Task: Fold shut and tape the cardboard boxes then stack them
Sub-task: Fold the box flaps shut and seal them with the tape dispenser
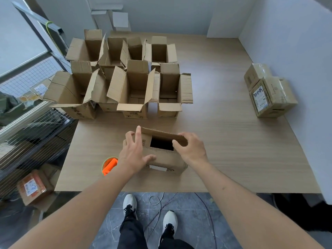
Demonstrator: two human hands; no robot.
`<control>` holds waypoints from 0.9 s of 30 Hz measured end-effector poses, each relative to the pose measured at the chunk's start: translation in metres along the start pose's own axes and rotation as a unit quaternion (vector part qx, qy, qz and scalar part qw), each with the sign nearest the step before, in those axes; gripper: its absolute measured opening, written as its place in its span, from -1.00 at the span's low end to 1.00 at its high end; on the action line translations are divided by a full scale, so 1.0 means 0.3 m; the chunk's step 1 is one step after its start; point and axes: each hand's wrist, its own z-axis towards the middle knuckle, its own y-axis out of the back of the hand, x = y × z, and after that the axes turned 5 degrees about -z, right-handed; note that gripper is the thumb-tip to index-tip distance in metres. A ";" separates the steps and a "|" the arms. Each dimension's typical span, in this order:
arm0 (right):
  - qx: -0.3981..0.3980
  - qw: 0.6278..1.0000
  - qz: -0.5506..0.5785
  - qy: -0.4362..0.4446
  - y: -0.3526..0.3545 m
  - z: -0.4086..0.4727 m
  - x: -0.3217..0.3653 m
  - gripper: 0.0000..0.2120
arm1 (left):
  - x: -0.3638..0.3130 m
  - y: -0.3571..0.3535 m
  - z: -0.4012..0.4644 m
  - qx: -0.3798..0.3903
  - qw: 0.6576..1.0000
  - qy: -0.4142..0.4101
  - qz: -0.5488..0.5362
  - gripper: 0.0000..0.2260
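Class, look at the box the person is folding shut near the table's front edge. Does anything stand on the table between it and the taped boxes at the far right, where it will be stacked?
Nothing visible does. Between the box being folded and the taped boxes lies only bare table. The open boxes stand behind and to the left, and the orange tape dispenser lies left of the box, all off that path.

Seven open boxes [133, 87] — two taped boxes [269, 92] — one tape dispenser [109, 165].
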 end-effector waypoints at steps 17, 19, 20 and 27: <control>0.060 0.991 -0.108 0.042 -0.148 -0.056 -0.014 -0.42 | 0.292 -0.116 -0.083 -0.014 0.981 0.191 -0.023 -0.42; 0.053 0.994 -0.091 0.043 -0.153 -0.056 -0.021 -0.41 | 0.368 -0.150 -0.091 0.047 0.980 0.193 0.020 -0.28; 0.050 0.994 -0.084 0.043 -0.156 -0.053 -0.023 -0.41 | 0.397 -0.165 -0.094 0.070 0.979 0.186 0.045 -0.22; 0.042 0.995 -0.076 0.051 -0.173 -0.019 -0.026 -0.41 | 0.458 -0.155 -0.073 0.048 0.986 0.158 0.008 -0.14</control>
